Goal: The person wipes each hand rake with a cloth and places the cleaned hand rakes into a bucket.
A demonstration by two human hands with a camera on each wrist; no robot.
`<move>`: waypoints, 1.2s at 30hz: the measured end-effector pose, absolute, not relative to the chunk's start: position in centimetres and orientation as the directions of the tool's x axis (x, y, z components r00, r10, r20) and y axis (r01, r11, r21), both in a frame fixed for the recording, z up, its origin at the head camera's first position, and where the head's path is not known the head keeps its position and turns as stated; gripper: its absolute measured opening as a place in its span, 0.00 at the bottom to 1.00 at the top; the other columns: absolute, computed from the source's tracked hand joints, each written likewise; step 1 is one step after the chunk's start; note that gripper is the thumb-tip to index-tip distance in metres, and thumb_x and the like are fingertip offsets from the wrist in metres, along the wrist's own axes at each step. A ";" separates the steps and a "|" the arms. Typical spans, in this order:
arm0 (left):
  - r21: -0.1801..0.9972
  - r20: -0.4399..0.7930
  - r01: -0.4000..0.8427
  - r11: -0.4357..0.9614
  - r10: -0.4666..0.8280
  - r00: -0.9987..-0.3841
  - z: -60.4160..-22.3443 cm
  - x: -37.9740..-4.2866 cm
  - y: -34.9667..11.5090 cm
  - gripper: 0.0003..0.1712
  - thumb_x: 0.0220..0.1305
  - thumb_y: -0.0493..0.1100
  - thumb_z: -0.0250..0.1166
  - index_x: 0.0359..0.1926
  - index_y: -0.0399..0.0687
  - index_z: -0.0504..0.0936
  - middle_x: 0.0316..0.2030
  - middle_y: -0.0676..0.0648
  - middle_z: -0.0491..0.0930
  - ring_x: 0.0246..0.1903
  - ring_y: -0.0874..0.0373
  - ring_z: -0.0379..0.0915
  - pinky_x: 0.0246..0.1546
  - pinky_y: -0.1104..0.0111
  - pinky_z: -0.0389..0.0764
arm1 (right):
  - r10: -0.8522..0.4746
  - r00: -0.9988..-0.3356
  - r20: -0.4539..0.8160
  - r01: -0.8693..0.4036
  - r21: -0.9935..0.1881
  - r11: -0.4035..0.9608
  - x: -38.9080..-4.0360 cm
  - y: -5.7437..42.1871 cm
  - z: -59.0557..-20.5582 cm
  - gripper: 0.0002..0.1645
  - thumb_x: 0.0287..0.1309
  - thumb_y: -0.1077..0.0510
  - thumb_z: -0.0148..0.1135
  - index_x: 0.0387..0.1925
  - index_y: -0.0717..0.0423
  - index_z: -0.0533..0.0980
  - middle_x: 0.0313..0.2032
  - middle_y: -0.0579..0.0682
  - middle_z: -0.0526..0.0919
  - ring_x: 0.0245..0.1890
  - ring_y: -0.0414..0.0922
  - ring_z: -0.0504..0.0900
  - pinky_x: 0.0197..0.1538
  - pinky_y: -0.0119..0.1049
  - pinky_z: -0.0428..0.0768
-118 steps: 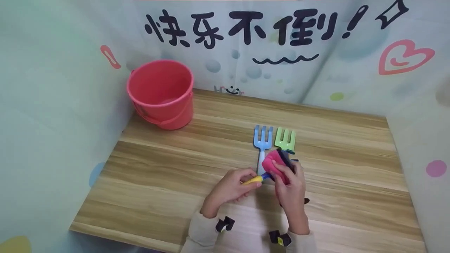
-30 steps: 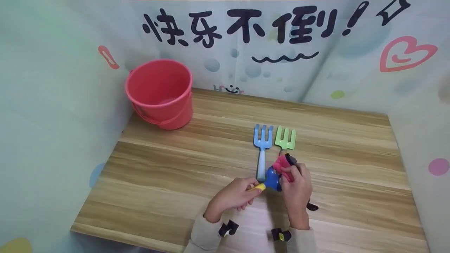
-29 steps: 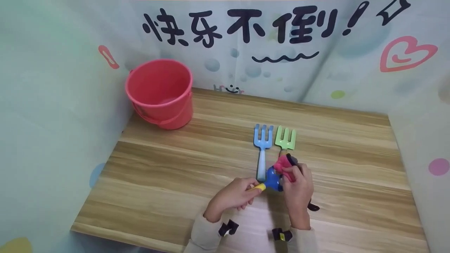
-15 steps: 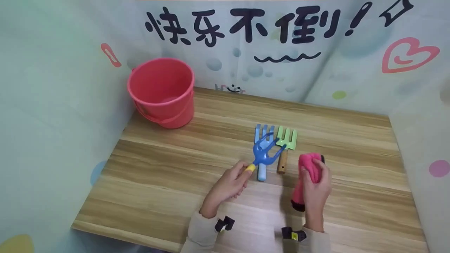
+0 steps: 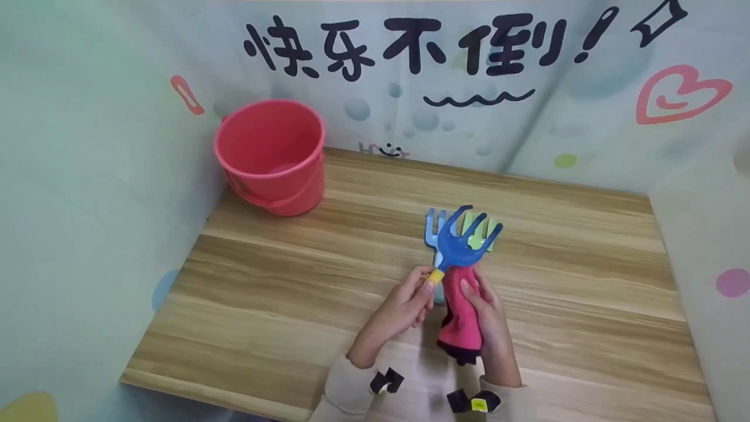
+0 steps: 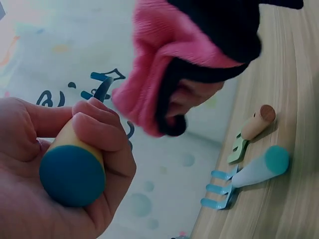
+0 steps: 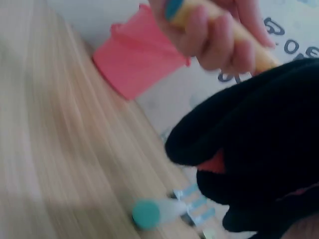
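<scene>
My left hand (image 5: 404, 299) grips the yellow handle of a toy hand rake (image 5: 463, 246), whose dark blue curved tines point up and away. The handle's blue end cap (image 6: 72, 177) faces the left wrist view. In my right hand (image 5: 489, 310) is a folded pink cloth (image 5: 463, 308) with black trim, its dark edge hanging toward me. The cloth's upper end meets the rake's head in the head view; the right wrist view shows mostly its black side (image 7: 249, 129). Under the rake, partly covered, a light blue hand fork (image 5: 431, 234) and a green one (image 5: 491, 241) lie on the table.
A red bucket (image 5: 281, 187) with a handle stands at the table's back left corner. The wood-grain table (image 5: 263, 293) is walled in by printed curtains (image 5: 375, 117) at the back and sides.
The cloth was against the rake head, then drawn away to the right, and is now back beside the rake just below its head. The rake's tines have risen and shifted right.
</scene>
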State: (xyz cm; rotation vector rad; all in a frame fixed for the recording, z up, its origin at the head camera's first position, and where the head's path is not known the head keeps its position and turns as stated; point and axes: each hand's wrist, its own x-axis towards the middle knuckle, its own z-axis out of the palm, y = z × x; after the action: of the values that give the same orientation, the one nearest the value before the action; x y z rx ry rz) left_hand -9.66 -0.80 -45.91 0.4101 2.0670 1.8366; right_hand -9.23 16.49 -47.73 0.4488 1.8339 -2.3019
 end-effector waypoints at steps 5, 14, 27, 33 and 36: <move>0.985 -0.052 0.023 0.173 0.416 -0.908 -46.1 -9.5 0.0 0.18 0.73 0.47 0.44 0.61 0.50 0.62 0.25 0.52 0.68 0.17 0.65 0.63 0.15 0.79 0.68 | -0.058 -0.953 -0.297 0.293 -0.861 -0.416 -8.8 16.1 -47.1 0.32 0.69 0.55 0.44 0.71 0.53 0.50 0.46 0.41 0.77 0.42 0.36 0.77 0.43 0.25 0.77; 0.961 -0.036 0.091 0.262 0.443 -0.896 -45.8 -9.4 0.1 0.16 0.72 0.47 0.45 0.58 0.51 0.62 0.27 0.53 0.68 0.24 0.64 0.65 0.23 0.78 0.69 | -0.140 -0.973 -0.185 0.231 -0.709 -0.667 -8.5 16.7 -47.0 0.17 0.70 0.58 0.39 0.53 0.40 0.71 0.43 0.45 0.80 0.40 0.39 0.79 0.41 0.28 0.78; 0.950 -0.075 0.091 0.299 0.501 -0.862 -45.3 -9.2 -0.8 0.14 0.72 0.47 0.46 0.55 0.51 0.65 0.25 0.51 0.69 0.22 0.67 0.63 0.21 0.78 0.66 | 0.187 -0.954 -0.234 0.070 -0.779 -0.623 -8.7 17.7 -46.6 0.19 0.67 0.61 0.47 0.55 0.41 0.72 0.42 0.48 0.79 0.37 0.43 0.81 0.37 0.30 0.81; 0.940 -0.108 0.082 0.332 0.516 -0.850 -45.7 -9.1 -1.1 0.13 0.72 0.47 0.46 0.54 0.54 0.66 0.25 0.50 0.69 0.21 0.66 0.64 0.20 0.78 0.67 | 0.361 -0.899 -0.247 0.070 -0.896 -0.439 -8.6 18.2 -46.3 0.27 0.63 0.59 0.54 0.64 0.48 0.66 0.46 0.44 0.76 0.38 0.39 0.78 0.38 0.26 0.79; 0.942 -0.121 0.068 0.328 0.524 -0.843 -45.9 -9.1 -1.3 0.11 0.72 0.48 0.47 0.52 0.55 0.67 0.25 0.53 0.68 0.21 0.65 0.64 0.20 0.78 0.67 | 0.414 -0.891 -0.188 0.071 -0.957 -0.283 -8.4 18.4 -46.2 0.29 0.64 0.57 0.54 0.66 0.49 0.63 0.51 0.44 0.73 0.41 0.38 0.77 0.40 0.25 0.79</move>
State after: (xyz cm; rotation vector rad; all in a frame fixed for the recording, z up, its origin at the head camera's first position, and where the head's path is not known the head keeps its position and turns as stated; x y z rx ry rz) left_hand -9.12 -1.30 -45.93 0.5226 2.1935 1.5269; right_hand -8.38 18.45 -46.20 0.6970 1.9915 -2.6196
